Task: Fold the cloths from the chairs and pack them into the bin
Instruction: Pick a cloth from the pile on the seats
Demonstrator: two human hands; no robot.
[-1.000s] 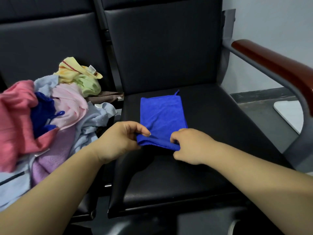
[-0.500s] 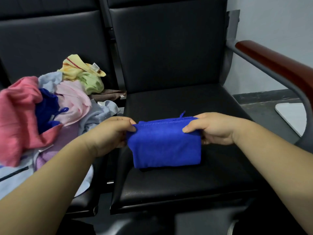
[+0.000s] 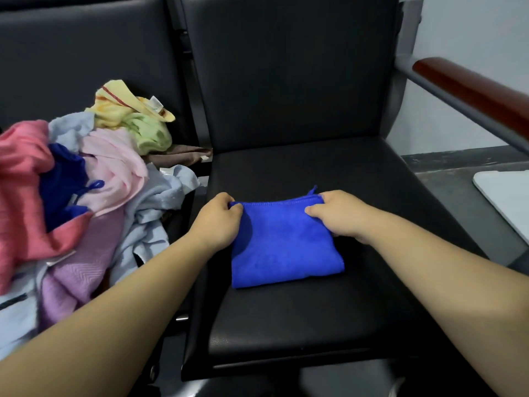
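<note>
Folded blue microfibre cloth on black seat, soft, light, floppy; left hand and right hand pinch far corners, best hold there.

White flat panel on grey floor; pale wall behind.

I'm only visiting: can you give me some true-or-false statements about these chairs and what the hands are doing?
1. The left hand and right hand each pinch a far corner of the blue cloth. True.
2. The blue cloth lies on the floor. False: it rests on the black seat.
3. A pile of loose cloths lies to its left. True.
4. The armrest is green. False: the armrest is reddish-brown.
</note>
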